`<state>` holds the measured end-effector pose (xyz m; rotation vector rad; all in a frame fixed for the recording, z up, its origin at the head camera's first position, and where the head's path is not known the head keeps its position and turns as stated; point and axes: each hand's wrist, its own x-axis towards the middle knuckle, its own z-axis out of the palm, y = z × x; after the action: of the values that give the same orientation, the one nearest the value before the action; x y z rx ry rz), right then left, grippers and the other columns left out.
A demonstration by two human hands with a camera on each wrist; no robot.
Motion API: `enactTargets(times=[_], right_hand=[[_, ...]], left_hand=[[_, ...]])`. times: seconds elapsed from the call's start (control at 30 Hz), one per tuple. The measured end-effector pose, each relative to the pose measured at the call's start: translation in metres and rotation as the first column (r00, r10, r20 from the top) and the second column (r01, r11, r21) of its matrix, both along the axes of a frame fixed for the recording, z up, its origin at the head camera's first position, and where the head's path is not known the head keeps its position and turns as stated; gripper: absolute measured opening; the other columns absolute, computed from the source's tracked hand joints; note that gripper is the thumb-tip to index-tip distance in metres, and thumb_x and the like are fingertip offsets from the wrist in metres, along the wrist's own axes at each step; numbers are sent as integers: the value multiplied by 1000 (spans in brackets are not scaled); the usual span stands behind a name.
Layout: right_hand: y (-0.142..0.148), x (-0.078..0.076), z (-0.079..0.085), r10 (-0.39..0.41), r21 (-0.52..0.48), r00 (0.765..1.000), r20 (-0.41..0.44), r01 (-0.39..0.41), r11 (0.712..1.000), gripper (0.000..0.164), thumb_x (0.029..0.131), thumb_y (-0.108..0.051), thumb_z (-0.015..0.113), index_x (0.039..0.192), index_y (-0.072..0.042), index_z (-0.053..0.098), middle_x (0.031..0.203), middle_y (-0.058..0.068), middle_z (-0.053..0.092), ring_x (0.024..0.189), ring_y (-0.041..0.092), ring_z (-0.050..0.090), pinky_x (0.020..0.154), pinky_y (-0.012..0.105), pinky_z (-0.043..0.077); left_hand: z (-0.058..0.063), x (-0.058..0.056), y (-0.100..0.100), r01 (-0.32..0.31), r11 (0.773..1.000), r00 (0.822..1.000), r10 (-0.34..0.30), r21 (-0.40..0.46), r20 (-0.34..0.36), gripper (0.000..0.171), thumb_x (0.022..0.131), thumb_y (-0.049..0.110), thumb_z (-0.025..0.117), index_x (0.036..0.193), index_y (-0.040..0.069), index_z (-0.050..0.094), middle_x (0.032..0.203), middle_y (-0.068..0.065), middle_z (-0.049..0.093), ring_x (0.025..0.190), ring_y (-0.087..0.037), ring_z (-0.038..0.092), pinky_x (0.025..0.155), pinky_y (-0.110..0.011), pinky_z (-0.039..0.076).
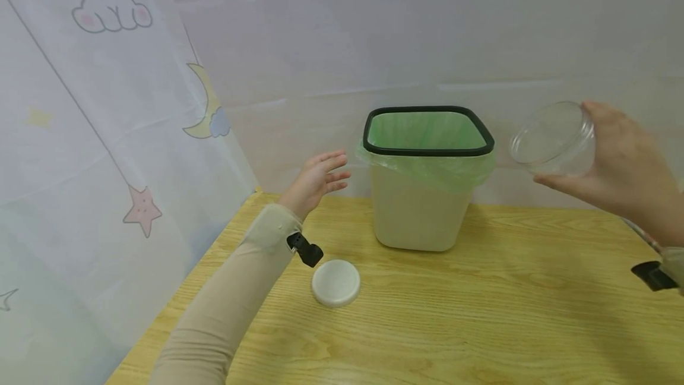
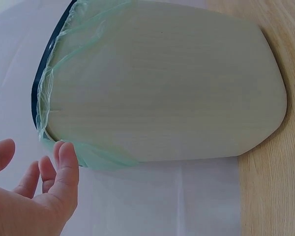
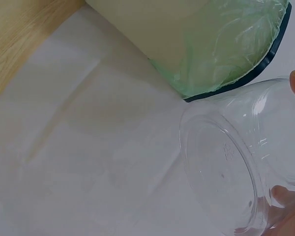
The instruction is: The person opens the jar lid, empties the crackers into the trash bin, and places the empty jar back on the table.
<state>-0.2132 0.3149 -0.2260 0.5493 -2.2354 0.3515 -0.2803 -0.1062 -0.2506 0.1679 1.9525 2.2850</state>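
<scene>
On the right in the head view, my right hand (image 1: pixel 630 165) grips a clear plastic jar (image 1: pixel 556 135) between thumb and fingers. The jar is held in the air, tilted, one round end turned toward the bin. It looks transparent, with nothing visible inside, in the right wrist view too (image 3: pixel 221 167). My left hand (image 1: pixel 317 180) is raised left of the cream trash bin (image 1: pixel 417 207), its fingers loosely extended and holding nothing. Through the bin's black rim (image 1: pixel 427 152) hangs a green bag (image 1: pixel 427 129); its edge folds outside. The bin's bottom is hidden from the head camera.
A round white lid-like disc (image 1: pixel 335 283) lies on the wooden table (image 1: pixel 454 314), in front and left of the bin. Behind the table hangs a pale sheet (image 1: pixel 320 46), with a printed one (image 1: pixel 80 165) at the left. A small black camera (image 1: pixel 306 249) sits on the left wrist.
</scene>
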Motion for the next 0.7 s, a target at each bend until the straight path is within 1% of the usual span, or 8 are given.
enactTargets(times=[0.13,0.27,0.4,0.47,0.53,0.6,0.67,0.7], right_hand=[[-1,2,-2,-10,-16,1000,10,10,1000,125,61,-65,82,145,10,28,128,42,41,110,62,39,97,72,29],[-3,6,-4,2,-42,1000,8,-2,999,128,60,-72,78,145,10,29,128,42,41,112,62,38,99,71,28],[-6,8,-5,22,-72,1000,0,-22,997,123,58,-59,86,144,11,31,126,42,42,111,61,39,100,70,28],[-7,9,-6,33,-82,999,7,-32,996,122,58,-52,89,144,10,30,127,42,42,111,61,38,101,70,27],[-8,9,-7,37,-94,999,20,-35,995,120,56,-42,92,145,9,29,128,42,41,111,61,38,102,69,25],[-8,9,-9,48,-101,999,20,-46,994,122,57,-47,91,145,9,28,129,43,40,112,62,38,104,69,24],[-8,10,-10,55,-114,998,21,-52,992,122,57,-47,91,145,9,29,128,43,40,112,61,38,104,68,24],[-9,10,-11,60,-118,998,15,-58,991,124,58,-56,88,145,9,29,128,44,40,112,61,38,104,68,24]], left_hand=[[-1,1,0,-5,1000,1000,5,4,5,43,102,13,51,144,4,45,142,-14,45,94,-20,58,100,-43,44],[-2,2,-1,-4,1000,1000,4,15,11,43,103,13,51,144,3,44,142,-14,44,106,-28,56,104,-46,40],[-3,4,-1,3,1000,1000,-4,23,4,43,103,12,50,144,2,43,143,-15,43,122,-37,49,105,-47,39],[-4,4,-1,3,999,1000,-3,32,3,43,103,12,50,144,2,43,143,-16,43,117,-35,52,105,-47,39],[-4,5,-1,2,1000,1000,-2,28,1,43,102,12,50,144,1,43,143,-16,43,115,-35,53,103,-46,41],[-4,5,-1,0,1000,1000,0,22,4,43,103,12,50,144,2,44,143,-15,43,114,-34,54,98,-42,45],[-4,6,-1,-2,1000,1000,2,18,8,43,103,12,50,144,2,44,143,-15,43,116,-34,53,91,-36,49],[-4,6,-1,-2,1000,1000,2,13,9,43,103,13,50,144,3,44,142,-14,44,118,-35,52,86,-33,50]])
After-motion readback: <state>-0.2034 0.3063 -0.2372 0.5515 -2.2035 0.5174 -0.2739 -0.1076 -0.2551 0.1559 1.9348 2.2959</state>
